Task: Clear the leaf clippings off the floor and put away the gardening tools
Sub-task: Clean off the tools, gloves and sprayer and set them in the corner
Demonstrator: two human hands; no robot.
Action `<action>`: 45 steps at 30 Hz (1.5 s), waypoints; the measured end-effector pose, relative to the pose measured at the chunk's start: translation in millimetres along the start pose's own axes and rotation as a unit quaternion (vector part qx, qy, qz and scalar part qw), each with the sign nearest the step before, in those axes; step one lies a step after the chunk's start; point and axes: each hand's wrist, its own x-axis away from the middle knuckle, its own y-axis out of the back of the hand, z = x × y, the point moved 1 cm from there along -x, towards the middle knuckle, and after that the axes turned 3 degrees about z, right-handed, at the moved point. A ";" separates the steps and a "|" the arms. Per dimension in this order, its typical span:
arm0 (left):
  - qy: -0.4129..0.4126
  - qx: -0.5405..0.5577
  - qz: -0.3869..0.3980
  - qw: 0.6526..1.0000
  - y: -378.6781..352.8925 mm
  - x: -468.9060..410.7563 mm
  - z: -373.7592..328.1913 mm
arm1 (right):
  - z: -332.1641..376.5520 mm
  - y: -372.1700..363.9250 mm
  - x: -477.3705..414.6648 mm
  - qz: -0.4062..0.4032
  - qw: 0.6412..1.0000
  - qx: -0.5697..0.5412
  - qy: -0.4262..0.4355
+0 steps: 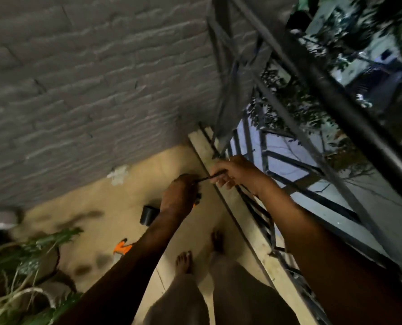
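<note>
By the railing (336,103), left hand (180,195) gripping orange-black tool (197,200), right hand (234,172) pinching dark stick (210,178) between them

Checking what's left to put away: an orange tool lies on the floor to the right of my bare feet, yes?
No. The head view shows the orange tool lying on the floor to the left of the bare feet, partly behind the left forearm.

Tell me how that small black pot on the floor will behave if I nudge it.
The black pot looks small, so it is probably light and would slide easily on the smooth floor. Its round wall suggests it may roll if tipped over. The blur hides whether it holds anything.
</note>
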 end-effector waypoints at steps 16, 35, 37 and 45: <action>-0.314 -0.003 0.243 0.918 -14.6 88.3 -179.6 | -34.6 22.6 257.3 -0.329 0.927 -0.072 0.166; -0.516 -0.094 0.416 0.743 -214.9 463.5 -296.4 | -307.9 -117.9 625.6 -0.690 0.685 -0.207 0.106; -0.520 -0.102 0.442 0.724 -233.9 509.9 -290.7 | -337.0 -149.4 660.2 -0.713 0.661 -0.218 0.084; -0.526 -0.119 0.551 0.637 -311.6 677.5 -272.6 | -424.6 -264.9 786.3 -0.790 0.564 -0.239 0.021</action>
